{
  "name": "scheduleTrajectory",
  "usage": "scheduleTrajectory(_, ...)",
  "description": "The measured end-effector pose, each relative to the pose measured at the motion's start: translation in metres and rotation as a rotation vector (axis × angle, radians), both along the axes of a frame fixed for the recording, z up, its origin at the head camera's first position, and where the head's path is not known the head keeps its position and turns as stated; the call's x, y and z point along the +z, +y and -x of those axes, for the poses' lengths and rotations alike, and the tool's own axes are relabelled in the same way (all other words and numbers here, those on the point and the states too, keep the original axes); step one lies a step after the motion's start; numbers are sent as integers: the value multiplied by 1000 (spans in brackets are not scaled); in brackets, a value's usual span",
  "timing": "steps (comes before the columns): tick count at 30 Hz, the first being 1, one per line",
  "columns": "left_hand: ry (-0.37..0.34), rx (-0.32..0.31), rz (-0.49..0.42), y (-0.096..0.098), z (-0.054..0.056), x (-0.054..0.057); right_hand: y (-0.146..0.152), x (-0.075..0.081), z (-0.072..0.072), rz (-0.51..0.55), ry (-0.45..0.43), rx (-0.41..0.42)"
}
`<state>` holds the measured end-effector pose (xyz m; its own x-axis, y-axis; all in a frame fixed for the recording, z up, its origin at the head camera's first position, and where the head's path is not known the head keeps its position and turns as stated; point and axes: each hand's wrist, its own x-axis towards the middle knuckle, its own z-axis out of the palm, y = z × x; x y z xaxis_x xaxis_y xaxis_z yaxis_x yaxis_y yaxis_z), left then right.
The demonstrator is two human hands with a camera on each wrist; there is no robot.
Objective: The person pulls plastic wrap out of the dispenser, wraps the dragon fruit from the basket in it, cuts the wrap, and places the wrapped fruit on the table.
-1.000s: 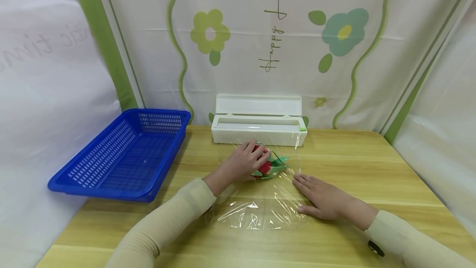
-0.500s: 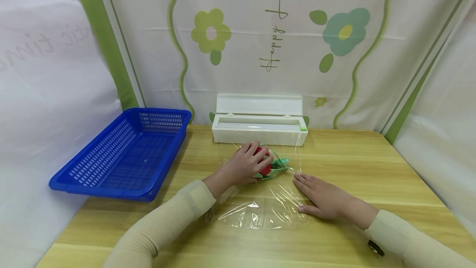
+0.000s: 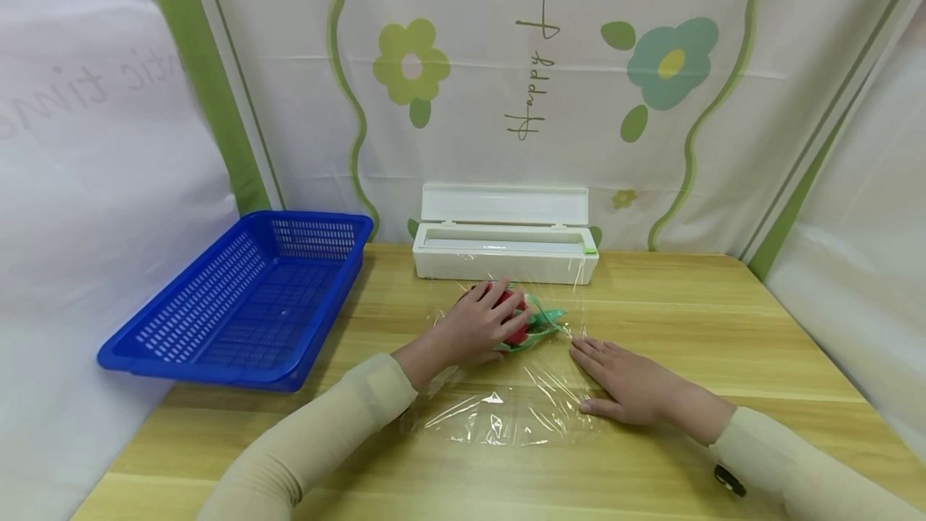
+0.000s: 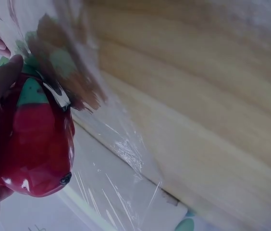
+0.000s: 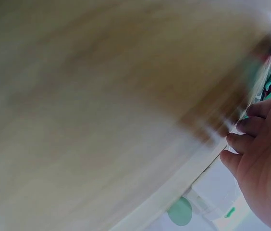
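A glossy red fruit with pointed green leaf-like tips (image 3: 515, 334), similar to a dragon fruit, lies on a sheet of clear cling film (image 3: 492, 416). My left hand (image 3: 473, 330) grips it from above, fingers curled over its red body. In the left wrist view the red fruit (image 4: 34, 144) shows a dark spot at one end, with my thumb along its side. Palm down, my right hand (image 3: 629, 384) rests on the film's right edge, fingers straight and thumb spread, just right of the green tips. The right wrist view shows the right hand's fingers (image 5: 241, 143) close to the tabletop.
Behind the hands a white cling film box (image 3: 505, 265) stands with its lid up, film running from it toward me. A blue plastic basket (image 3: 311, 344) sits on the left of the wooden table (image 3: 687, 296). A printed curtain (image 3: 470, 151) hangs behind the table.
My left hand has shifted slightly right and toward me along with the red fruit, its fingers further over it. My right hand has stayed in place on the film.
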<state>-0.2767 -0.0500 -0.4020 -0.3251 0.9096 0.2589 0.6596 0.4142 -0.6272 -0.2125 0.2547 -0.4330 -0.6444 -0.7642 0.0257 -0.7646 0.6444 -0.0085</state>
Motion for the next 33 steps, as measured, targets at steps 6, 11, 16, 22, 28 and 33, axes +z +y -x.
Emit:
scheduleTrajectory(6,-36,10,-3,0,-1,1,-1,2,0,-3,-4,4)
scheduleTrajectory(11,-69,7,-8,-1,-3,2,-2,4,0,-12,-7,-5)
scheduleTrajectory(16,-97,-9,-34,-2,-3,2,-2,5,-1,-19,-13,-18)
scheduleTrajectory(22,-105,-23,-48,-4,-5,3,-1,7,-2,-20,-10,-36)
scheduleTrajectory(28,-90,-64,-71,-7,-6,5,0,11,-2,-3,-2,-32)
scheduleTrajectory(33,-85,-103,-107,-10,-7,6,2,13,-3,-4,11,-25)
